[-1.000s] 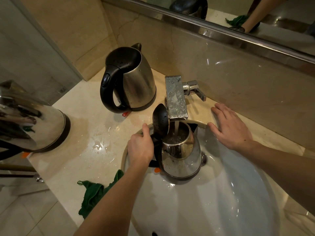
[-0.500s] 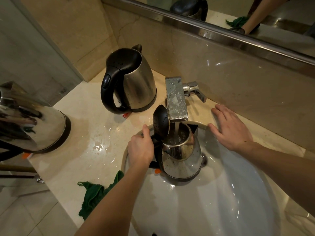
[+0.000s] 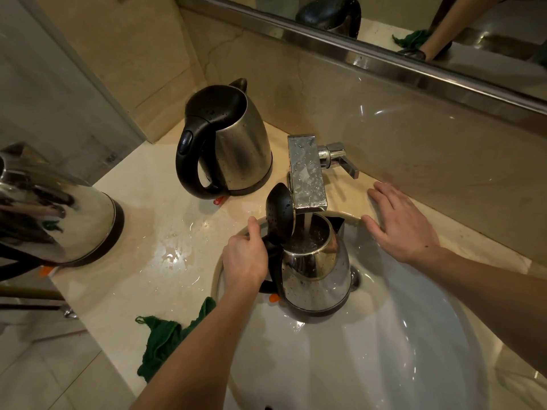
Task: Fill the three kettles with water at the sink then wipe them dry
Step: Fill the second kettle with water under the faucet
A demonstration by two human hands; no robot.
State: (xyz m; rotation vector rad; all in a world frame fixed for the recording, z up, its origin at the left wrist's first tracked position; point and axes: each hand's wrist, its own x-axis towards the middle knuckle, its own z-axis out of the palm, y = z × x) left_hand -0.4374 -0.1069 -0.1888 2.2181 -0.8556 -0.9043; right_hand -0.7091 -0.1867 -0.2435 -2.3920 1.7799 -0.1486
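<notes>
Steel kettle [image 3: 316, 279] stood filling under the faucet [image 3: 307, 173], left hand [image 3: 245, 258] wrapped round its handle [image 3: 268, 287], right hand [image 3: 405, 229] flat and empty beside the faucet; closing the faucet likely came next.

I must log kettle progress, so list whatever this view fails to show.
Head view only.
Kettle at the left edge: partly cut off by the frame.
Kettle by the wall: contents hidden by its closed lid.
Kettle in the sink: handle covered by the left hand.
Green cloth: partly under the left forearm.
</notes>
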